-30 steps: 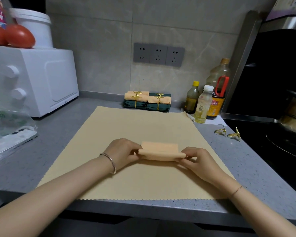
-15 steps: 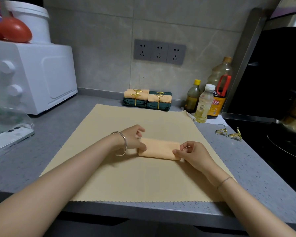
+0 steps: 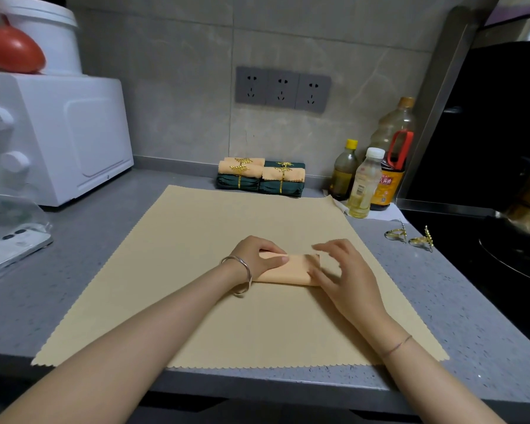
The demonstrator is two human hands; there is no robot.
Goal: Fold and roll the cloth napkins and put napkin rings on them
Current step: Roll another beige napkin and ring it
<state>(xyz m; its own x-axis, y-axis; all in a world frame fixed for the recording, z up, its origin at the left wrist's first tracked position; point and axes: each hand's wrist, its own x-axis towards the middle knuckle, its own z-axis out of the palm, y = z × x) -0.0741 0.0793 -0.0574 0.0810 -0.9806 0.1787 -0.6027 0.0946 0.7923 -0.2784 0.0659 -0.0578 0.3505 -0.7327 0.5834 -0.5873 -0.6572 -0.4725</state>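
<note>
A folded peach napkin lies near the middle of a large tan cloth with zigzag edges, spread over the grey speckled surface. The left hand, a silver bangle on its wrist, pinches the napkin's left end, with the thumb on top and the fingers curled over the far edge. The right hand is loose at the napkin's right end, fingers spread and lifted; its thumb touches the cloth there and it grips nothing. At the back wall, well apart from the hands, sits a stack of rolled napkins, peach and dark green, each banded by a gold ring. Two loose gold napkin rings lie side by side on the surface right of the tan cloth, near three bottles.
</note>
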